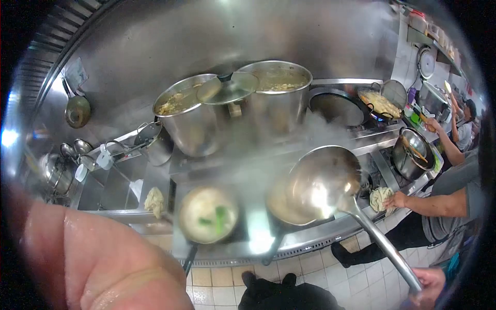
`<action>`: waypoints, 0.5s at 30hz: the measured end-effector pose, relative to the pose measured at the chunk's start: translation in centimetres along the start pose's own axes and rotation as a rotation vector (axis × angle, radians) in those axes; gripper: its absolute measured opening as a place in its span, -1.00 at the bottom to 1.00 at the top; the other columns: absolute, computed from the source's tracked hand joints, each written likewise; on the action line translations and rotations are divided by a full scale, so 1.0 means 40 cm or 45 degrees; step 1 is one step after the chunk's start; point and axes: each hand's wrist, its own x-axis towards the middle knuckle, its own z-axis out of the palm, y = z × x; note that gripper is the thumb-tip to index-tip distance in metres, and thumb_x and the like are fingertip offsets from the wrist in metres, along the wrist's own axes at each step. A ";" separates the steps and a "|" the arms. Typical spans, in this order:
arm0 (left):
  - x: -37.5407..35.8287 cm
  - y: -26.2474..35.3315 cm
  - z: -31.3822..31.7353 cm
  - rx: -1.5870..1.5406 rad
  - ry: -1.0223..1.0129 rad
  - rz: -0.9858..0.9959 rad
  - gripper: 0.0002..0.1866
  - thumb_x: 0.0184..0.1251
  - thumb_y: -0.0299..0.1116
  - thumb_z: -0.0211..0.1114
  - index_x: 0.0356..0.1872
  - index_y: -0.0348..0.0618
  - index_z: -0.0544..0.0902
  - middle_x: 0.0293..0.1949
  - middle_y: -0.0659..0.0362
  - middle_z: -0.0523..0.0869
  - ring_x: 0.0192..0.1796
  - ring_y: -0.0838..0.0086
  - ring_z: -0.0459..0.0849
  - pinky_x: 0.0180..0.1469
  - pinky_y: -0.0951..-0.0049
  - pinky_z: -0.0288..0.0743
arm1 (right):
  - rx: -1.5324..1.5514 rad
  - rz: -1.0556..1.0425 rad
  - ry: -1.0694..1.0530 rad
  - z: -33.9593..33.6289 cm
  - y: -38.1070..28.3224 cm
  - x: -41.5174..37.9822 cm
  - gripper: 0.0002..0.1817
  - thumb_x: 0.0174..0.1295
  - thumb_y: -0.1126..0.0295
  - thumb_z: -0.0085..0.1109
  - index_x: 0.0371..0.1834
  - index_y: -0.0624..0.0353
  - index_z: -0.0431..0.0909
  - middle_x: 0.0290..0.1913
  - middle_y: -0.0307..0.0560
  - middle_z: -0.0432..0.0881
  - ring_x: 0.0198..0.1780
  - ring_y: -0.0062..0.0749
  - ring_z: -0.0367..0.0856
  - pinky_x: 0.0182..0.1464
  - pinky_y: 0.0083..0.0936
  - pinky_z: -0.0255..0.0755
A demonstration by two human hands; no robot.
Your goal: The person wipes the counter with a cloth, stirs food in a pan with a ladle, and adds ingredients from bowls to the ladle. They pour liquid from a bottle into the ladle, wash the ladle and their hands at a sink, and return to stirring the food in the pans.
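Observation:
My left hand (103, 258) is very close to the camera at the lower left; its fingertips are out of sight, so its grip cannot be told. At the lower right my right hand (429, 287) is closed round the long handle of a large steel ladle (325, 181). The ladle's bowl is held up above the stove and partly covers a pan (281, 204) behind it. To the left of that pan stands another pan (194, 232) with whitish liquid and green pieces in it. Steam blurs the middle of the view.
Two tall stockpots (191, 129) stand at the back, a glass lid (227, 88) resting across them. A wok (336, 106) and a pan of frying food (380, 103) are at the back right. A co-worker's hand (397, 200) touches a cloth. Sinks (121, 181) lie left.

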 end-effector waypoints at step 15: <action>-0.004 -0.001 0.026 -0.009 0.008 -0.005 -0.58 0.23 -0.38 0.31 0.10 -0.36 0.55 0.19 -0.28 0.47 0.21 -0.07 0.51 0.25 0.00 0.42 | -0.175 -0.314 -0.493 -0.029 0.022 -0.067 -0.22 0.19 0.35 0.33 0.37 0.54 0.17 -0.11 -0.13 0.54 -0.17 -0.53 0.52 -0.11 -0.56 0.44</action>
